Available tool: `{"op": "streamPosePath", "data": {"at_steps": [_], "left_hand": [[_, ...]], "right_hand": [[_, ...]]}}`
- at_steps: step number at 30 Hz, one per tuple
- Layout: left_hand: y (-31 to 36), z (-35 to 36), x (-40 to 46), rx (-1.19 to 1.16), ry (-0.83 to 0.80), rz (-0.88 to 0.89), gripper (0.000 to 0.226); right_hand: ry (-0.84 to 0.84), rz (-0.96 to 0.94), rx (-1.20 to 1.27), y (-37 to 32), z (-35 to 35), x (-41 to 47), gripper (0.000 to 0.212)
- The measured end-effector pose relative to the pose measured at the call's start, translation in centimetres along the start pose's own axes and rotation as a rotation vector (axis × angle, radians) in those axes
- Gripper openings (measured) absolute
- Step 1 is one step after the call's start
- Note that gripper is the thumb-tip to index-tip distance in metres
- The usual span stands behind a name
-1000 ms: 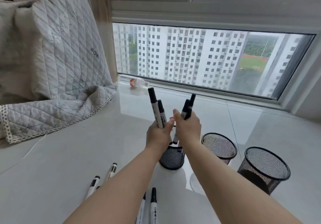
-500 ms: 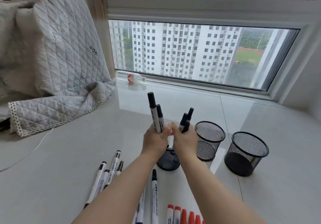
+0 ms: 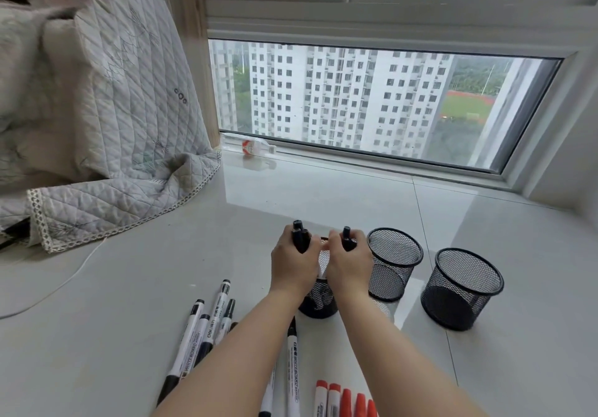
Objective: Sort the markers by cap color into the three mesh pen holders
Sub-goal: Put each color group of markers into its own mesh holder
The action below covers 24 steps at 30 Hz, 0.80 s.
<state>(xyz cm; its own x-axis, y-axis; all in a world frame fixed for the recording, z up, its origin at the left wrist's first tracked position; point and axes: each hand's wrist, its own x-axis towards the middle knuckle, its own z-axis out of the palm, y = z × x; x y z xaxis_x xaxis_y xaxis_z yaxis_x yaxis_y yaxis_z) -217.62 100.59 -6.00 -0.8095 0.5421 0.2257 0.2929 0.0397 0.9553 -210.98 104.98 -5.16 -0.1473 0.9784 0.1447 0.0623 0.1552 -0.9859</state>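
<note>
Three black mesh pen holders stand in a row on the white sill. My left hand (image 3: 293, 266) grips a bunch of black-capped markers (image 3: 300, 238) standing in the left holder (image 3: 318, 303). My right hand (image 3: 348, 262) grips more black-capped markers (image 3: 348, 240) over the same holder. Only the caps show above my fingers. The middle holder (image 3: 393, 262) and the right holder (image 3: 461, 288) hold nothing I can see. Several black-capped markers (image 3: 207, 326) lie on the sill at the lower left, another black-capped one (image 3: 293, 361) lies between my arms, and several red-capped markers (image 3: 343, 400) lie at the bottom edge.
A quilted grey blanket (image 3: 97, 125) drapes over the left side. A white cable (image 3: 55, 290) runs across the sill below it. A small plastic bottle (image 3: 255, 148) lies by the window frame. The window (image 3: 372, 99) closes off the far edge.
Both hands have lowered the bunches of black-capped markers down into the left holder. The view has tilted down, so the loose black and red markers now show.
</note>
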Motion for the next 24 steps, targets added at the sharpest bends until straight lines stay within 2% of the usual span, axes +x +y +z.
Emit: {"op": "streamPosePath", "data": {"at_steps": [2, 6, 9, 12, 14, 17, 21, 24], "left_hand": [[0.2, -0.2, 0.1, 0.037, -0.004, -0.009, 0.015], [0.9, -1.2, 0.0, 0.045, -0.102, -0.044, 0.019], [1.5, -3.4, -0.5, -0.015, -0.113, -0.057, 0.023], [1.3, -6.7, -1.5, 0.022, -0.075, -0.064, 0.028], [0.4, -9.2, -2.4, 0.105, -0.044, -0.049, 0.026], [-1.3, -12.9, -3.8, 0.252, -0.021, -0.046, 0.021], [-3.7, -16.2, -5.6, 0.510, -0.025, -0.102, 0.024], [-5.1, -17.4, -6.7, 0.662, -0.053, -0.172, 0.031]], "right_hand": [[-0.026, -0.005, -0.018, -0.2, -0.1, 0.0, 0.014], [-0.180, 0.030, -0.075, -1.2, -1.0, 0.4, 0.016], [-0.182, 0.022, -0.080, -2.3, -2.1, 0.0, 0.023], [-0.033, -0.221, -0.231, -3.0, -3.0, -1.9, 0.030], [0.043, -0.398, -0.261, -3.3, -3.3, -4.0, 0.025], [0.012, -0.518, -0.315, -2.8, -3.4, -7.4, 0.015], [-0.232, -0.312, -0.393, -0.8, -3.1, -10.6, 0.012], [-0.331, -0.176, -0.550, 0.8, -3.0, -12.1, 0.017]]}}
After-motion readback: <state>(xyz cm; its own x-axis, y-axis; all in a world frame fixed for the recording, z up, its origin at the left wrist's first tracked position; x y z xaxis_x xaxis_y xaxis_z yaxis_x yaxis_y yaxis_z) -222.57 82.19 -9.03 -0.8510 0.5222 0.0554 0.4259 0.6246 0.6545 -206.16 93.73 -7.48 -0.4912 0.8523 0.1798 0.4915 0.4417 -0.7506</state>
